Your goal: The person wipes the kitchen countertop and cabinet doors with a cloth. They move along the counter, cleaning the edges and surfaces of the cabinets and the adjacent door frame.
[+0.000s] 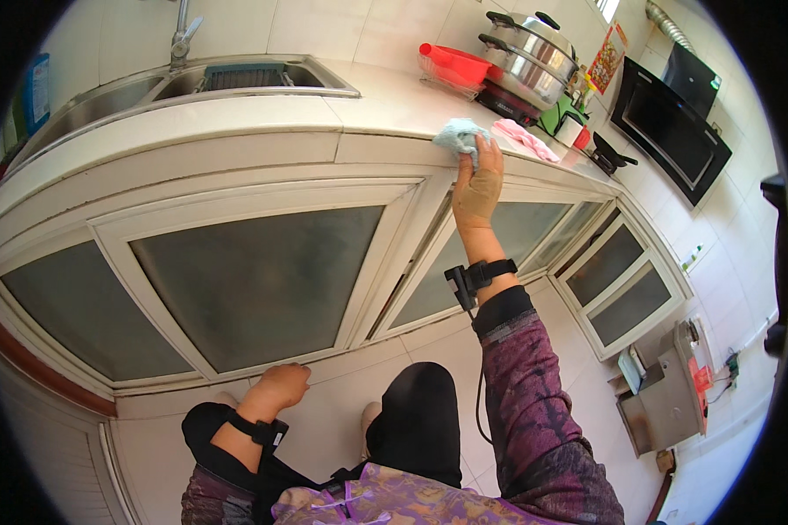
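Note:
My right hand (pixel 481 185) reaches up to the front edge of the white tiled counter (pixel 249 125) and grips a bunched light blue cloth (pixel 458 136). The cloth lies against the counter's rim, partly covered by my fingers. Just right of it, a pink cloth (pixel 524 139) rests on the countertop. My left hand (pixel 280 387) hangs low by my left knee, in front of the cabinet's frosted glass panel (pixel 262 282). Its fingers are curled inward, and I see nothing in them.
A double steel sink (pixel 128 102) with a faucet (pixel 180 46) is set in the counter. Toward the back stand a red plastic colander (pixel 456 64) and a steamer pot (pixel 528 62) on an electric cooker (pixel 507 104). A range hood (pixel 671 131) hangs at right, above a wok-like black pan (pixel 609 154).

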`<state>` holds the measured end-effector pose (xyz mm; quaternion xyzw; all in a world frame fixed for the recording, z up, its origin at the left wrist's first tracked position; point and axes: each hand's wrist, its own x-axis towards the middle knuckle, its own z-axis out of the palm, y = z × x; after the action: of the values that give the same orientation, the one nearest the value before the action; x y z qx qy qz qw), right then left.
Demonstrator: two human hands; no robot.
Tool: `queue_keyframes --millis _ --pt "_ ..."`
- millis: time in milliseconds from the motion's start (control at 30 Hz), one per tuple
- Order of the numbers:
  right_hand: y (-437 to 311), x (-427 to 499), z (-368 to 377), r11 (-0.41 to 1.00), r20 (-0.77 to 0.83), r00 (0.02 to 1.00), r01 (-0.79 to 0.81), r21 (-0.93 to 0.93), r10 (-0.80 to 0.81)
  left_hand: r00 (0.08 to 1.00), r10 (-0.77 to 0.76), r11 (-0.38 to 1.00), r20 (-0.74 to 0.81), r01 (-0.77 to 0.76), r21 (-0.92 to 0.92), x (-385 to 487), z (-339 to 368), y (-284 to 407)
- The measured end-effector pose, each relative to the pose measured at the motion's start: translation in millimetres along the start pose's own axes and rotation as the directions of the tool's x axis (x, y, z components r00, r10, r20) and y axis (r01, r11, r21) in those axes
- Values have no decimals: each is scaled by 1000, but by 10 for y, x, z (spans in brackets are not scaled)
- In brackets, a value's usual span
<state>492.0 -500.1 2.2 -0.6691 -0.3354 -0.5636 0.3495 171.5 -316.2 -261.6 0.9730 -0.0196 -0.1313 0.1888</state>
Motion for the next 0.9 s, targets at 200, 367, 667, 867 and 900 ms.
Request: queue_keyframes --millis 200,367,667,867,900 --pt "35 -171 -10 1000 -25 1000 4 4 -4 1000 8 998 11 -8 59 91 48 25" --pt "-274 -605 38 996 86 993 -85 39 81 1000 5 999 9 -5 44 96 14 68" --pt "-510 -1634 77 969 253 949 -222 107 190 1000 -20 999 -17 21 37 74 -9 89" --pt "-466 -2180 21 933 381 876 -351 81 297 962 35 999 -270 -38 -5 148 -107 157" --pt "-466 -2261 12 922 400 861 -378 85 316 948 14 999 -319 -26 -36 160 -144 179"
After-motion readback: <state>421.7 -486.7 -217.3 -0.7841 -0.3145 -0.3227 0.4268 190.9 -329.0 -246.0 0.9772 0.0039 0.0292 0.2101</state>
